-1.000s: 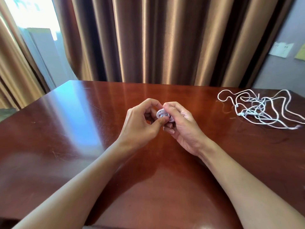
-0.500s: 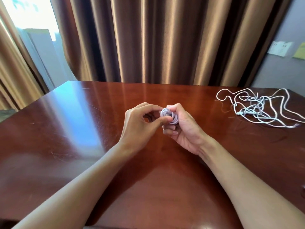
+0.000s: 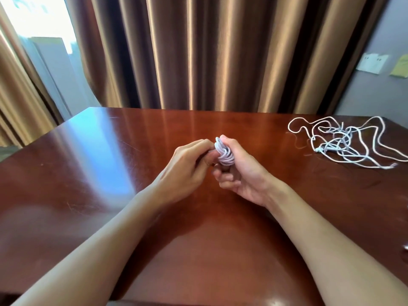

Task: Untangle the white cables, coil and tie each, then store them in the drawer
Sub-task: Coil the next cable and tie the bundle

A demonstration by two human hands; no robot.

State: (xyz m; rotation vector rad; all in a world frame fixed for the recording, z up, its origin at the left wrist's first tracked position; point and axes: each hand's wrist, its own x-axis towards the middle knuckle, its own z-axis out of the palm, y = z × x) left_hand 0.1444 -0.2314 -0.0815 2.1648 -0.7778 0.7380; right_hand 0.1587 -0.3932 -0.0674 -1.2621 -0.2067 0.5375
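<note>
A small coil of white cable (image 3: 224, 152) is held up between both hands above the middle of the wooden table (image 3: 88, 173). My right hand (image 3: 240, 173) grips the coil from the right, thumb over its top. My left hand (image 3: 187, 168) pinches the coil's left side with thumb and fingertips. A loose tangle of white cables (image 3: 344, 142) lies spread on the table at the far right, apart from both hands. No drawer is in view.
Brown curtains (image 3: 198, 51) hang behind the table's far edge, with a bright window at the left. A grey wall with a white socket plate (image 3: 372, 62) and a yellow note (image 3: 399, 67) is at the right.
The coil has turned from lying flat between the fingers to standing more on edge. Both hands shifted slightly, still holding it in the same spot.
</note>
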